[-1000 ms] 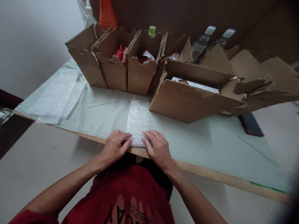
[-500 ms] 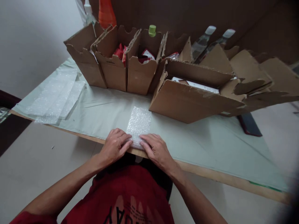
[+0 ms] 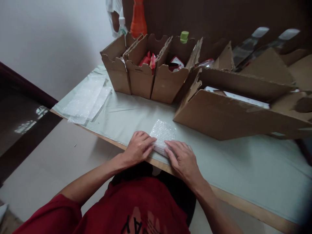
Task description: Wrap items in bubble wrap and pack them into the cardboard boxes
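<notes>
A small sheet of bubble wrap (image 3: 162,135) lies near the front edge of the table (image 3: 243,159), rolled or folded up at its near end. My left hand (image 3: 139,148) grips the left side of that rolled end, fingers curled onto it. My right hand (image 3: 181,159) presses on its right side, fingers bent over the wrap. Whatever is inside the roll is hidden.
A stack of bubble wrap sheets (image 3: 86,100) lies at the table's left end. Several open cardboard boxes (image 3: 141,76) with red packets stand at the back. A large flat carton (image 3: 234,112) lies to the right. An orange bottle (image 3: 138,16) and clear bottles (image 3: 253,40) stand behind.
The bubble wrap's free length has got shorter as its near end rolled up under both hands. The camera has swung left, so everything sits further right in the view.
</notes>
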`<state>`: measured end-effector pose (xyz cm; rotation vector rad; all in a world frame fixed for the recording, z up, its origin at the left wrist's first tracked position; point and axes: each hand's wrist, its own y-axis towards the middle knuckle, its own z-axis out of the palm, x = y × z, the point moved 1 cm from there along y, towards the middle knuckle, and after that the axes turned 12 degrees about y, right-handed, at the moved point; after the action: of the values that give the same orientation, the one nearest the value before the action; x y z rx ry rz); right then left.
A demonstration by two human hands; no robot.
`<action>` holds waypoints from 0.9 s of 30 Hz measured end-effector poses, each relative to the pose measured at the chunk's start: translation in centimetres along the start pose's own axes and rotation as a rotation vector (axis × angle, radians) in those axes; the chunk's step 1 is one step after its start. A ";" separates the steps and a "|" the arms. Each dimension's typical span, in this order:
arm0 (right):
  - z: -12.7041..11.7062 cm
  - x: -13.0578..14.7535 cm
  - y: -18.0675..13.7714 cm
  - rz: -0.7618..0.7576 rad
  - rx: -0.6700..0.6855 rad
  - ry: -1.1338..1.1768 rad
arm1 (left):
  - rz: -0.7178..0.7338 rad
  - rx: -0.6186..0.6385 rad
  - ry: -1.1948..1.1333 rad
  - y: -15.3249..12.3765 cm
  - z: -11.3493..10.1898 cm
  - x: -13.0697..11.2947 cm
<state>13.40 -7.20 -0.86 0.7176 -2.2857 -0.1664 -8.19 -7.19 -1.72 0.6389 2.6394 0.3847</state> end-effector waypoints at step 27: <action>-8.1 2.3 -1.2 0.340 0.084 0.527 | -0.148 0.297 -0.747 2.4 -1.3 -6.3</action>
<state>18.12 -8.70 6.08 0.3467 -1.8725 0.2528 -2.67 -8.41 2.28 0.5319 2.0059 -0.2598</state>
